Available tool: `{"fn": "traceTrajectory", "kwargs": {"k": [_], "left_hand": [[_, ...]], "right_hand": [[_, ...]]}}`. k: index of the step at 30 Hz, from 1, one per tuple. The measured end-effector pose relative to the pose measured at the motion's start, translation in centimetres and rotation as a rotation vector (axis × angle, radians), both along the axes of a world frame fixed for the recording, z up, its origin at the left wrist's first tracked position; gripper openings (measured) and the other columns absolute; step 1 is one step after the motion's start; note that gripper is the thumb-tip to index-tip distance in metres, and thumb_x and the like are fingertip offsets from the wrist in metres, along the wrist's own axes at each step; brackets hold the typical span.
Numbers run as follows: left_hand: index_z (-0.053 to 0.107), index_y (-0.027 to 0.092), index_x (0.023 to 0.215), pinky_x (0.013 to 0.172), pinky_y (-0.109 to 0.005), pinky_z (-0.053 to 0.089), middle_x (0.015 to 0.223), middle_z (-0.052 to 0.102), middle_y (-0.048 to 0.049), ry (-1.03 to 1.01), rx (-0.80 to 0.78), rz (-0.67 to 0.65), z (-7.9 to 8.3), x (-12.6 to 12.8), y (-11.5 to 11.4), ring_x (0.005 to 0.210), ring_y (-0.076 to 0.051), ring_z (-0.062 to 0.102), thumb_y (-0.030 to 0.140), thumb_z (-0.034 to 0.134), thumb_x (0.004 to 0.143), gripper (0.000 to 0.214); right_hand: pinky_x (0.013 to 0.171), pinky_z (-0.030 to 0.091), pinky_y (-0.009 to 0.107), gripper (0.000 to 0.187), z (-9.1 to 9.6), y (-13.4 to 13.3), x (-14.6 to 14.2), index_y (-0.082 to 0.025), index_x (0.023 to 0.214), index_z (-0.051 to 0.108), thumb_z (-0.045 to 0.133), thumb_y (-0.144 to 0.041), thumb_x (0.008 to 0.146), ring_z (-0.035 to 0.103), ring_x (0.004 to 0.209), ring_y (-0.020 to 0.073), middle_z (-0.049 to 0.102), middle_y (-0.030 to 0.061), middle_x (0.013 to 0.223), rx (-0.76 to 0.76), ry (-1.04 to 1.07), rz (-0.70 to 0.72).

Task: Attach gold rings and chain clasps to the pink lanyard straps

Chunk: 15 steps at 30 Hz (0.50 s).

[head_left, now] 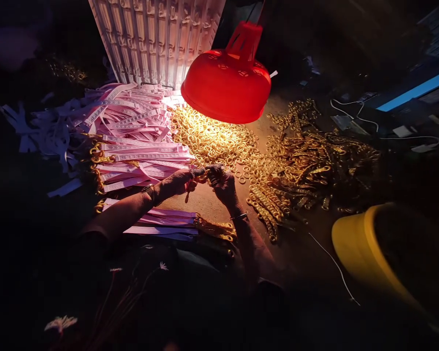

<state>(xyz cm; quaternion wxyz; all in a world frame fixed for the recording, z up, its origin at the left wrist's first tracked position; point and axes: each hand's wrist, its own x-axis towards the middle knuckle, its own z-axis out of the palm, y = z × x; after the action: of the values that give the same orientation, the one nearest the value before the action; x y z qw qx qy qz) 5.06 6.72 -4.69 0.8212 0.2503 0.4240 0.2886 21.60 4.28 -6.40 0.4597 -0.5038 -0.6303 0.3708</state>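
Note:
My left hand [179, 184] is closed, its fingers pinched around a small gold chain piece [187, 196] whose end hangs below the palm. My right hand [223, 184] meets it fingertip to fingertip, also closed in a pinch. Gold shows between the two hands, but shadow hides its exact form and what the right fingers grip. Just beyond my hands lies a bright heap of gold rings [219, 141]. Beside my left forearm are rows of pink printed strips [142, 156], some with gold chain links [97, 156] at their ends.
A red lamp [227, 87] hangs low over the rings. More gold chains [314, 161] lie piled to the right, near a yellow tub [354, 239]. A ribbed translucent panel [157, 39] stands at the back. White cables [358, 109] lie at far right.

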Motion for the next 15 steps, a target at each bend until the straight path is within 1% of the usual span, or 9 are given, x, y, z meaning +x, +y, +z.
{"fn": "traceTrajectory", "kwargs": {"k": [3, 6, 7, 9, 11, 13, 15], "left_hand": [[0.059, 0.012, 0.072, 0.042, -0.019, 0.026, 0.06, 0.063, -0.004, 0.067, 0.026, -0.05, -0.1, 0.0, 0.1, 0.04, -0.003, 0.035, 0.021, 0.072, 0.072, 0.016], [0.056, 0.013, 0.067, 0.041, -0.02, 0.025, 0.057, 0.061, -0.0028, 0.074, 0.135, -0.062, -0.2, 0.3, 0.2, 0.039, -0.004, 0.035, 0.021, 0.072, 0.071, 0.018], [0.055, 0.013, 0.065, 0.041, -0.021, 0.025, 0.055, 0.059, -0.002, 0.079, 0.176, -0.063, -0.2, 0.5, 0.2, 0.038, -0.004, 0.035, 0.021, 0.072, 0.071, 0.019], [0.054, 0.014, 0.062, 0.041, -0.022, 0.024, 0.05, 0.055, -0.0001, 0.11, 0.248, -0.066, -0.1, 0.9, 0.3, 0.036, -0.005, 0.035, 0.019, 0.069, 0.072, 0.019], [0.052, 0.015, 0.058, 0.04, -0.022, 0.023, 0.044, 0.049, 0.0021, 0.173, 0.309, -0.066, -0.1, 1.3, 0.4, 0.035, -0.005, 0.034, 0.017, 0.068, 0.072, 0.022], [0.05, 0.016, 0.054, 0.04, -0.022, 0.021, 0.042, 0.044, 0.0038, 0.235, 0.368, -0.052, -0.2, 1.8, 0.6, 0.034, -0.004, 0.032, 0.016, 0.07, 0.071, 0.026], [0.048, 0.016, 0.052, 0.039, -0.022, 0.017, 0.041, 0.041, 0.0049, 0.272, 0.413, -0.012, -0.2, 2.3, 0.9, 0.034, -0.004, 0.03, 0.015, 0.071, 0.071, 0.03]], "right_hand": [[0.07, 0.047, 0.032, 0.029, 0.0, -0.2, 0.5, -0.019, 0.083, 0.066, 0.058, -0.047, 0.087, 0.057, 0.071, 0.017, 0.064, 0.0043, 0.075, 0.065, -0.12, -0.031], [0.075, 0.047, 0.032, 0.03, 0.5, -0.2, 1.0, -0.02, 0.081, 0.062, 0.057, -0.049, 0.087, 0.057, 0.076, 0.0171, 0.063, 0.0042, 0.079, 0.078, -0.095, -0.005], [0.073, 0.047, 0.031, 0.031, 0.7, -0.3, 1.1, -0.02, 0.079, 0.06, 0.057, -0.05, 0.088, 0.055, 0.075, 0.0161, 0.061, 0.0035, 0.078, 0.059, -0.064, 0.018], [0.064, 0.045, 0.028, 0.036, 1.0, -0.3, 1.2, -0.02, 0.075, 0.055, 0.056, -0.053, 0.087, 0.05, 0.066, 0.0131, 0.054, 0.0011, 0.071, -0.014, 0.0, 0.056], [0.053, 0.038, 0.025, 0.041, 1.0, -0.2, 1.4, -0.02, 0.071, 0.051, 0.057, -0.057, 0.085, 0.042, 0.057, 0.0103, 0.048, -0.0012, 0.064, -0.088, 0.053, 0.067], [0.049, 0.033, 0.024, 0.044, 0.8, 0.1, 1.5, -0.02, 0.069, 0.048, 0.058, -0.06, 0.084, 0.039, 0.054, 0.0089, 0.046, -0.0022, 0.061, -0.139, 0.09, 0.055], [0.048, 0.033, 0.023, 0.045, 0.4, 0.7, 1.5, -0.02, 0.067, 0.046, 0.059, -0.061, 0.082, 0.039, 0.053, 0.0086, 0.046, -0.0024, 0.059, -0.156, 0.115, 0.024]]}}
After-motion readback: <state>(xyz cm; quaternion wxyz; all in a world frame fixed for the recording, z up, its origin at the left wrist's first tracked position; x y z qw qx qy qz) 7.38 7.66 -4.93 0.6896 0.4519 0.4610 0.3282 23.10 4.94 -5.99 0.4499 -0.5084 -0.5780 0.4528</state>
